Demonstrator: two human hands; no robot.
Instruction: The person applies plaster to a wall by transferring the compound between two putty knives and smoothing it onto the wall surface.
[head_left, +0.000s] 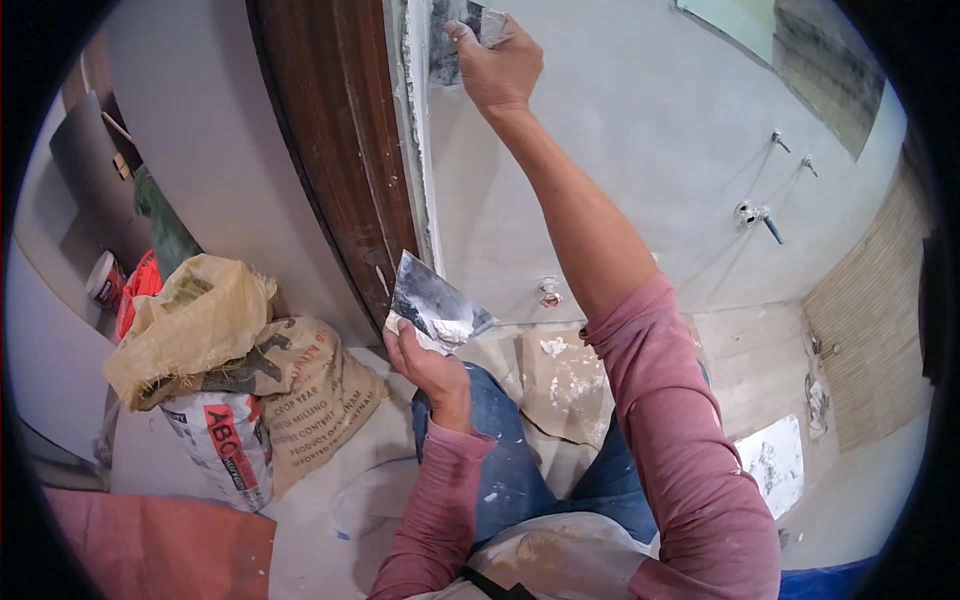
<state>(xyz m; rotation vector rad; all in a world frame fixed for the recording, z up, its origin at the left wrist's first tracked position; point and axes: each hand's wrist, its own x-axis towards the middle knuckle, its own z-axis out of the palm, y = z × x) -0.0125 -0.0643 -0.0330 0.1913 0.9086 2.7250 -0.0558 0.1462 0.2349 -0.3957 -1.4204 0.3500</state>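
Observation:
At the top, my right hand [503, 68] is closed on a putty knife [443, 55] with a wide, smeared metal blade. That blade lies against the grey-white wall [610, 110], right beside the dark brown wooden door frame [335, 120]. Lower down, in front of my knees, my left hand [435, 378] grips a second broad putty knife [420, 288]. A lump of white putty [450, 330] sits on its blade, near my thumb. A rough white strip of filler [424, 190] runs along the joint between frame and wall.
Stuffed sacks [320, 395] and a white-and-red bag [222, 440] stand on the floor at left. Pipe fittings [757, 215] and a red-handled valve [549, 292] stick out of the wall. Splattered cardboard [565, 385] lies between my legs; a white board [775, 465] is at right.

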